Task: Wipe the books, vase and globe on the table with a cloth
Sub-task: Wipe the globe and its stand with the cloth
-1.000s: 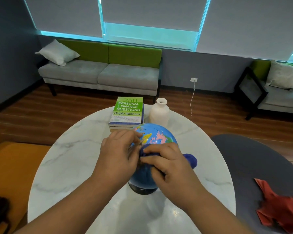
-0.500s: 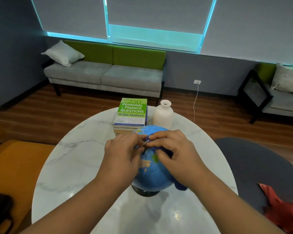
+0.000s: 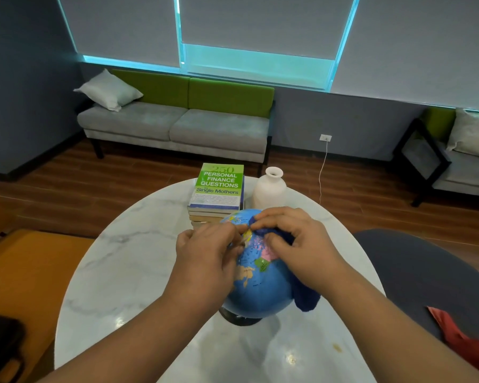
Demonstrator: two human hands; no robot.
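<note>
Marble-patterned and round, the table (image 3: 127, 272) sits in a lounge with a grey and green sofa (image 3: 177, 125) behind it. On its far side, left of centre, the books (image 3: 219, 186) lie in a flat stack. Their long edges run away from the person, and the top cover's title reads upright toward them. Nearer, the left hand (image 3: 205, 252) curls over the upper left of the globe (image 3: 260, 286), fingertips bent at its crown, gripping and steadying it. The globe stands mid-table on a dark base (image 3: 241, 319), base down and crown up. As a ball it has no real long axis, and whether its spin axis leans cannot be told. Just behind it to the right, the vase (image 3: 270, 189) stands upright, mouth up, long axis vertical. The right hand (image 3: 302, 244) clutches a dark blue cloth (image 3: 304, 299) and presses it on the globe's upper right, while a loose end hangs down the side. Off the table at far right, a red cloth (image 3: 459, 333) lies on a grey seat (image 3: 412, 272).

Judging by this, the globe is the item in hand and at most partly wiped, with its lower half likely left to do. Nothing shows whether the books and vase are done; neither hand touches them.
</note>
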